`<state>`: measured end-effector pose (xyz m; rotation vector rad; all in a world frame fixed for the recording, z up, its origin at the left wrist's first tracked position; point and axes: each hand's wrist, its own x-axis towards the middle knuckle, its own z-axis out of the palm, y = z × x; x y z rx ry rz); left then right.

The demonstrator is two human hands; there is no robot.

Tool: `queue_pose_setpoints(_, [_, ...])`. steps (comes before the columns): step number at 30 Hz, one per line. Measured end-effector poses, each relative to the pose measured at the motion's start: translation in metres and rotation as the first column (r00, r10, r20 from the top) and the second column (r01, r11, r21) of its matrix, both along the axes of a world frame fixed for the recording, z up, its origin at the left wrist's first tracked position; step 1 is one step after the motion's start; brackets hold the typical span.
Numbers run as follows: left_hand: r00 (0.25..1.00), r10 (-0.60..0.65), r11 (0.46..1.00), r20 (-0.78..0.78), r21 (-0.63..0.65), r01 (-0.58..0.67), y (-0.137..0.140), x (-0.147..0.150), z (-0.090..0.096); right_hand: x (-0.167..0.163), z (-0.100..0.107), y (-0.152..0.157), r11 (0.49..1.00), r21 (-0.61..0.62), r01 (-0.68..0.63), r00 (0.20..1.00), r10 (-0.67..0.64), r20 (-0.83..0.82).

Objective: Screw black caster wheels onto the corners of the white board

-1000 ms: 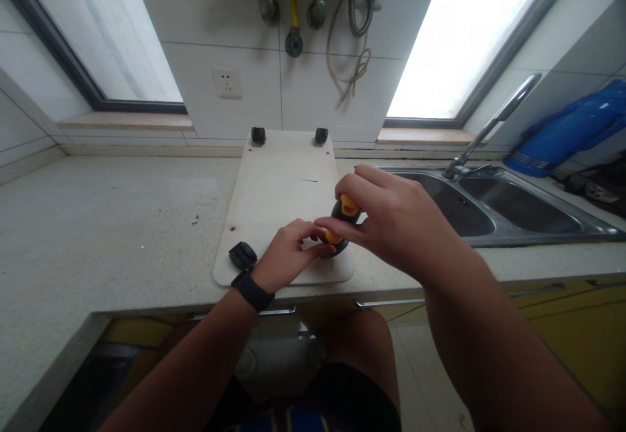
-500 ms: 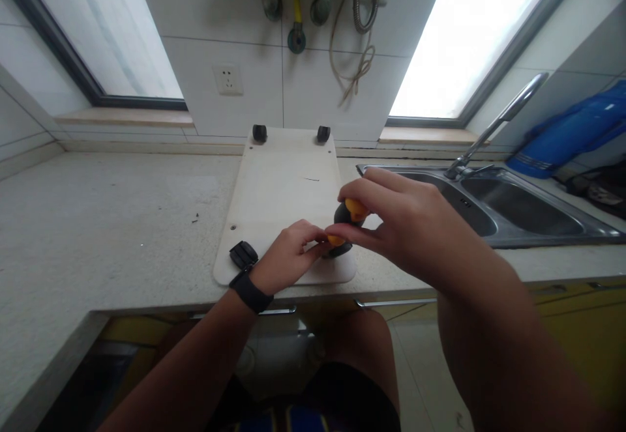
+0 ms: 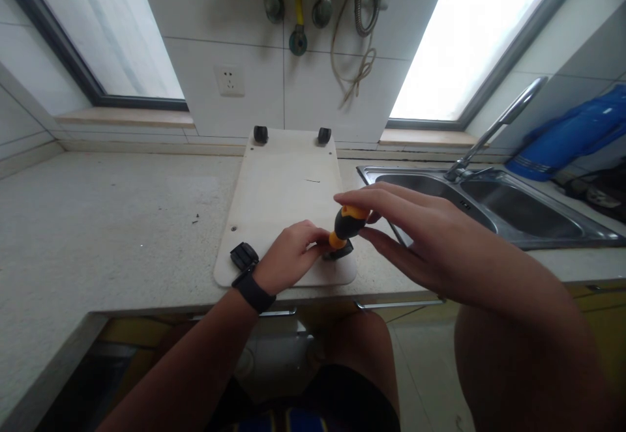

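A screwdriver [image 3: 349, 223] with an orange and black handle stands nearly upright over the near right caster [image 3: 342, 250] of a white board [image 3: 283, 184]. My right hand [image 3: 415, 230] is at the top of the handle, its fingers stretched over it in a loosened hold and the thumb by its side. Around the lower end, my left hand [image 3: 293, 253] pinches with thumb and fingertips; the tip is hidden. Close to my left wrist is the near left caster [image 3: 243, 256]. Two more casters, far left [image 3: 261, 134] and far right [image 3: 324, 135], stand at the board's back corners.
The board lies on a pale countertop [image 3: 122, 223]. To the right is a steel double sink [image 3: 430, 181] with a tap [image 3: 493, 129]. Small dark bits [image 3: 195, 219] lie left of the board, and a thin dark piece [image 3: 312, 181] lies on it.
My right hand has loosened and shifted right, its thumb drawn back from the handle's lower end, so more of the screwdriver shows. My left hand keeps its place.
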<state>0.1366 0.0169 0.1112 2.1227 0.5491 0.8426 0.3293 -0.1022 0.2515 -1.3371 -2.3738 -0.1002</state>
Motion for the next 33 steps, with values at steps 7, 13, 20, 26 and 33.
queue_pose_setpoints(7, [0.999,-0.007,1.000,0.053,-0.020,0.008,0.000,0.001,-0.001,-0.013,-0.008,0.011,0.957,0.197,0.214,0.969,-0.234,0.082])
queue_pose_setpoints(13, [0.987,0.094,0.995,0.127,-0.053,-0.087,-0.001,0.006,-0.006,-0.023,-0.010,0.014,0.873,0.369,0.320,0.908,-0.393,0.141])
queue_pose_setpoints(20, [0.997,0.033,0.999,0.077,-0.043,-0.030,0.001,0.004,-0.002,0.002,-0.001,0.011,0.998,-0.030,-0.054,0.997,0.053,-0.050])
queue_pose_setpoints(26, [0.998,0.010,0.998,0.069,-0.066,-0.006,-0.003,0.007,-0.006,-0.004,-0.012,0.019,0.981,0.148,0.124,0.992,-0.120,-0.034])
queue_pose_setpoints(33, [0.987,0.031,0.991,0.160,-0.137,-0.009,-0.004,0.011,-0.026,-0.015,-0.019,0.019,0.948,0.206,0.242,0.970,-0.236,-0.054])
